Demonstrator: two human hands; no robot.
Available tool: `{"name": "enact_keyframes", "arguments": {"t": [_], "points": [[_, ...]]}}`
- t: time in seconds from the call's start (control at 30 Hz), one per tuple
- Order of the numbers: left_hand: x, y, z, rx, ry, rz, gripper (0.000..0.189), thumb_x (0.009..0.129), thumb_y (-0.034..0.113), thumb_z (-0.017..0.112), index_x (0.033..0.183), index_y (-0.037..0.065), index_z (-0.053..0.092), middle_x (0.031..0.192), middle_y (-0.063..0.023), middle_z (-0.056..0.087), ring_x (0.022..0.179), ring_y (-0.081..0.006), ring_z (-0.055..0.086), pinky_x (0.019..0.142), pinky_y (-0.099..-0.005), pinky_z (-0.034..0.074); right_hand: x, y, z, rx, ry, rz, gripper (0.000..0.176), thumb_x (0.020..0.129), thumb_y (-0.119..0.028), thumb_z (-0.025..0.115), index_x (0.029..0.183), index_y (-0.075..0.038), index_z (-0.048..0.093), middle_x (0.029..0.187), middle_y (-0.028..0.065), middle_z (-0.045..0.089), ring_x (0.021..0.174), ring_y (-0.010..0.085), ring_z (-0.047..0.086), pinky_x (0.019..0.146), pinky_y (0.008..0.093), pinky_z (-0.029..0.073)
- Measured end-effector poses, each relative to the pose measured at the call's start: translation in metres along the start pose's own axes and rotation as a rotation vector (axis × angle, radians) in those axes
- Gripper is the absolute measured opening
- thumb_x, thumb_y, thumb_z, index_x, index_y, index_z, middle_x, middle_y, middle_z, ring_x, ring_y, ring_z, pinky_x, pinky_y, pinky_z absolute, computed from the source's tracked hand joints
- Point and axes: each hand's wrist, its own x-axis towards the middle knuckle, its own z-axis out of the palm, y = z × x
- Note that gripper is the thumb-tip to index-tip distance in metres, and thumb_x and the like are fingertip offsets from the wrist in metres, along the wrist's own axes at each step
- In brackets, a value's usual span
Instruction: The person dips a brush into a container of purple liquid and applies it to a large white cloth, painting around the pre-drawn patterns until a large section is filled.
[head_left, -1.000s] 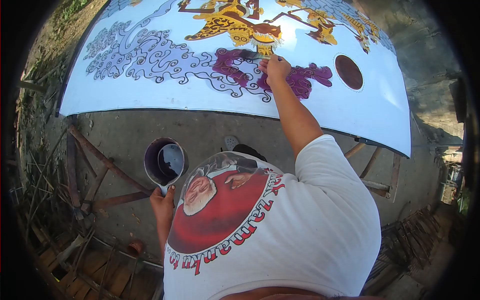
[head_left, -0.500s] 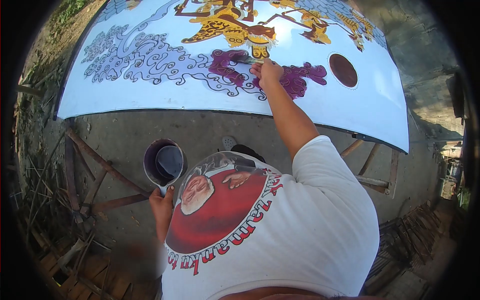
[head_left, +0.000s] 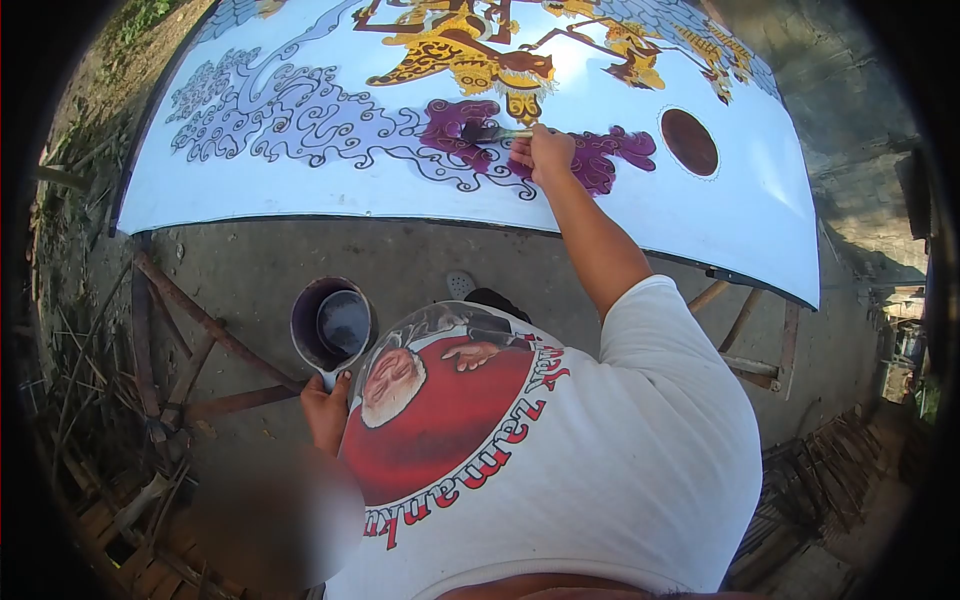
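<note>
A white cloth (head_left: 420, 200) with drawn patterns is stretched on a frame. My right hand (head_left: 545, 153) is closed around the handle of a brush (head_left: 490, 134), whose dark bristles touch the purple part of the scroll pattern. Purple colour (head_left: 605, 165) also lies to the right, behind and beside my hand. Below the cloth, at the left, my left hand (head_left: 327, 398) grips the light handle of a pot (head_left: 308, 325) with dark liquid (head_left: 343, 322) inside.
Wooden legs and braces (head_left: 215, 330) support the frame at the left and right. A grey clog (head_left: 460, 285) shows on the concrete floor (head_left: 420, 255). Sticks (head_left: 820, 480) lie at the lower right. A dark red oval (head_left: 689, 142) is on the cloth.
My right hand and the brush have shifted slightly right and down, with the bristles now flatter on the purple area. The pot has barely moved.
</note>
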Motion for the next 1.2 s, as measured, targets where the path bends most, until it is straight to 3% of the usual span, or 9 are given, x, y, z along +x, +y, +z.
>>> {"name": "enact_keyframes", "arguments": {"t": [0.07, 0.17, 0.37, 0.5, 0.6, 0.77, 1.0, 1.1, 1.2], "points": [[-0.001, 0.002, 0.000, 0.007, 0.011, 0.000, 0.020, 0.090, 0.008, 0.074, 0.078, 0.000, 0.061, 0.069, 0.0038, 0.057, 0.061, -0.0027, 0.042, 0.050, -0.0262, 0.032, -0.007, -0.005, -0.015, -0.137, -0.099, -0.023, 0.025, 0.098, -0.014, 0.057, 0.106, 0.010, 0.057, 0.086, 0.0193, 0.068, 0.066, 0.0263, 0.071, 0.055, 0.0354, 0.064], [-0.001, 0.006, -0.001, 0.012, 0.025, -0.017, 0.021, 0.090, 0.008, 0.074, 0.076, 0.001, 0.061, 0.068, 0.0037, 0.057, 0.059, -0.0025, 0.041, 0.048, -0.0262, 0.031, 0.007, -0.004, -0.038, -0.142, -0.077, -0.087, 0.025, 0.099, -0.014, 0.057, 0.102, 0.010, 0.059, 0.085, 0.0190, 0.069, 0.067, 0.0260, 0.072, 0.055, 0.0345, 0.064], [0.006, 0.001, -0.003, 0.058, 0.003, -0.065, 0.026, 0.090, 0.011, 0.075, 0.072, 0.003, 0.057, 0.064, 0.0042, 0.054, 0.054, -0.0025, 0.039, 0.045, -0.0272, 0.028, 0.004, 0.005, -0.002, 0.004, -0.011, -0.087, 0.027, 0.100, -0.013, 0.055, 0.110, 0.012, 0.055, 0.087, 0.0182, 0.069, 0.068, 0.0254, 0.072, 0.056, 0.0345, 0.064], [0.006, 0.023, 0.000, 0.190, -0.029, -0.040, 0.028, 0.089, 0.013, 0.075, 0.072, 0.001, 0.057, 0.064, 0.0048, 0.054, 0.055, -0.0029, 0.040, 0.046, -0.0277, 0.029, 0.001, -0.015, -0.027, -0.214, 0.005, -0.177, 0.024, 0.099, -0.013, 0.056, 0.105, 0.009, 0.060, 0.083, 0.0172, 0.069, 0.065, 0.0230, 0.071, 0.053, 0.0326, 0.062], [0.010, 0.003, -0.004, 0.161, -0.034, 0.025, 0.027, 0.089, 0.013, 0.075, 0.073, 0.000, 0.058, 0.066, 0.0053, 0.054, 0.058, -0.0030, 0.040, 0.048, -0.0273, 0.030, -0.009, -0.023, -0.063, -0.393, -0.035, -0.226, 0.023, 0.100, -0.014, 0.056, 0.102, 0.007, 0.062, 0.081, 0.0163, 0.069, 0.063, 0.0216, 0.070, 0.053, 0.0320, 0.061], [0.007, 0.014, 0.005, 0.071, -0.032, -0.032, 0.026, 0.089, 0.012, 0.075, 0.074, 0.000, 0.058, 0.067, 0.0056, 0.053, 0.060, -0.0031, 0.040, 0.049, -0.0267, 0.031, -0.001, -0.002, -0.067, -0.079, 0.006, -0.167, 0.024, 0.101, -0.015, 0.054, 0.103, 0.007, 0.062, 0.085, 0.0172, 0.070, 0.063, 0.0229, 0.070, 0.054, 0.0329, 0.062], [0.017, 0.015, 0.005, 0.135, -0.031, -0.025, 0.028, 0.090, 0.011, 0.076, 0.072, 0.002, 0.056, 0.065, 0.0052, 0.052, 0.057, -0.0033, 0.037, 0.047, -0.0273, 0.027, 0.009, 0.001, -0.019, -0.106, 0.048, -0.193, 0.025, 0.099, -0.011, 0.055, 0.102, 0.012, 0.061, 0.082, 0.0197, 0.070, 0.061, 0.0243, 0.071, 0.049, 0.0332, 0.061], [0.019, 0.006, 0.005, 0.088, -0.045, 0.021, 0.030, 0.090, 0.011, 0.075, 0.071, 0.003, 0.054, 0.065, 0.0051, 0.052, 0.058, -0.0033, 0.037, 0.047, -0.0273, 0.028, 0.003, -0.012, -0.053, -0.247, 0.028, -0.198, 0.026, 0.098, -0.012, 0.054, 0.101, 0.013, 0.062, 0.080, 0.0195, 0.070, 0.059, 0.0241, 0.070, 0.048, 0.0329, 0.061], [0.017, 0.008, 0.005, 0.084, -0.040, 0.018, 0.028, 0.089, 0.011, 0.076, 0.072, 0.001, 0.056, 0.065, 0.0049, 0.052, 0.060, -0.0034, 0.039, 0.048, -0.0272, 0.029, -0.004, -0.010, -0.075, -0.202, 0.013, -0.151, 0.026, 0.098, -0.013, 0.054, 0.103, 0.013, 0.060, 0.082, 0.0199, 0.070, 0.061, 0.0240, 0.070, 0.050, 0.0329, 0.061]]}}
